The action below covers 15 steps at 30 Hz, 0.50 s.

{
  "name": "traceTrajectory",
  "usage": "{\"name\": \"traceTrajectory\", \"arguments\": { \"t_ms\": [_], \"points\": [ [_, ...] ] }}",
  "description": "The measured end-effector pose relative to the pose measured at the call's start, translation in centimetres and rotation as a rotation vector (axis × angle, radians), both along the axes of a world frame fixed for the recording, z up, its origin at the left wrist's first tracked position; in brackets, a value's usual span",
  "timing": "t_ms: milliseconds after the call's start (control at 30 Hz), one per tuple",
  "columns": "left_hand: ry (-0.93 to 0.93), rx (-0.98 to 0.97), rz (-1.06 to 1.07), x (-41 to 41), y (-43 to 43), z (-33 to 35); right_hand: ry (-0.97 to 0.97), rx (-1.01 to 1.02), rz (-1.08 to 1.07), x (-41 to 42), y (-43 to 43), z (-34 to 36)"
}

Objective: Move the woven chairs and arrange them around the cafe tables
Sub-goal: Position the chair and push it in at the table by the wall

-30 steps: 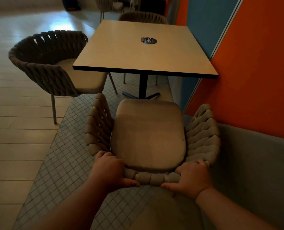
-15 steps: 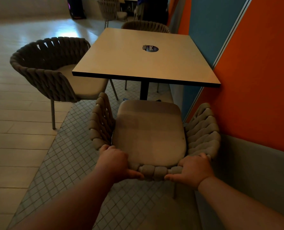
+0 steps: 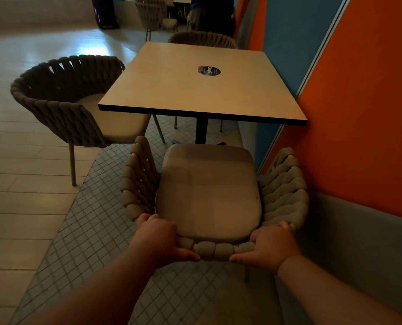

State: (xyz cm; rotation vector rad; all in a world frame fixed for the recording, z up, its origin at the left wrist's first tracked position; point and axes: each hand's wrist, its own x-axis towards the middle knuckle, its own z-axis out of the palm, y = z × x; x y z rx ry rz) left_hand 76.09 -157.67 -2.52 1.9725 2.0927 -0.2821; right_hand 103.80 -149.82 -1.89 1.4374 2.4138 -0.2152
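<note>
Left grip [image 3: 158, 238]: clenched round chair [image 3: 209, 191] back rim.
Right grip [image 3: 271, 245]: same rim, clenched.
Chair: faces surface [image 3: 195, 83], beside wall [image 3: 371, 113].

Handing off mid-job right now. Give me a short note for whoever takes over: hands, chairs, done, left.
Left hand and right hand each grip the back rim of the near woven chair.
It faces the cafe table, seat front near its edge, orange wall close on its right.
A second woven chair sits at the table's left side, a third woven chair at the far side.
Done: three chairs around this table.
Left: probably nudge the near one in, release.
</note>
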Motion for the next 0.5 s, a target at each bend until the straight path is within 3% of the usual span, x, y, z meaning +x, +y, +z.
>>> {"name": "traceTrajectory", "arguments": {
  "t_ms": [500],
  "points": [
    [-0.016,-0.001,-0.008,1.2,0.9,-0.4,-0.027,0.063,0.059,1.2,1.5,-0.3]
  ]
}}
